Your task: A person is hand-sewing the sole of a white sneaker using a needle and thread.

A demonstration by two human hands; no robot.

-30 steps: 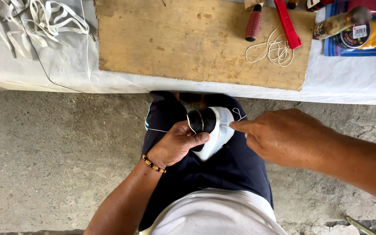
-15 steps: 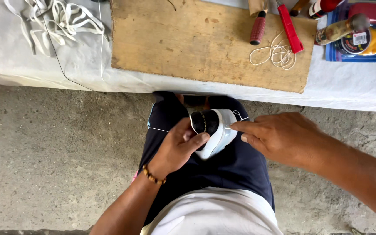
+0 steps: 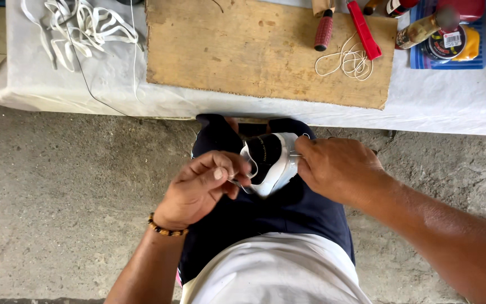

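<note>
- The left hand (image 3: 201,188) is curled, with thumb and fingers pinched on the near edge of the shoe (image 3: 270,163).
- A bead band (image 3: 164,228) sits on the left wrist, below the shoe.
- The right hand (image 3: 338,169) is closed on the right side of the shoe; its fingertips press on the shoe's rim.
- I cannot tell if a needle or thread is between the fingers.
- The shoe is white with a dark inside. It rests on the person's lap, on the dark shorts (image 3: 288,214), between both hands.
- A white shirt (image 3: 277,273) shows below the shoe.
- Above the shoe is a table (image 3: 457,107) with a white cover.
- A wood board (image 3: 243,50) lies on the table, right above the shoe.
- On the board, up and to the right of the shoe, are a red-handled tool (image 3: 323,29), a flat red tool (image 3: 365,29) and a loop of pale string (image 3: 347,61).
- Farther right of the shoe are a bottle (image 3: 417,32) and a round tin (image 3: 445,44) on a blue tray (image 3: 476,61).
- White laces (image 3: 80,25) lie in a heap far up and left of the shoe.
- The grey floor (image 3: 57,197) is left of the shoe.
</note>
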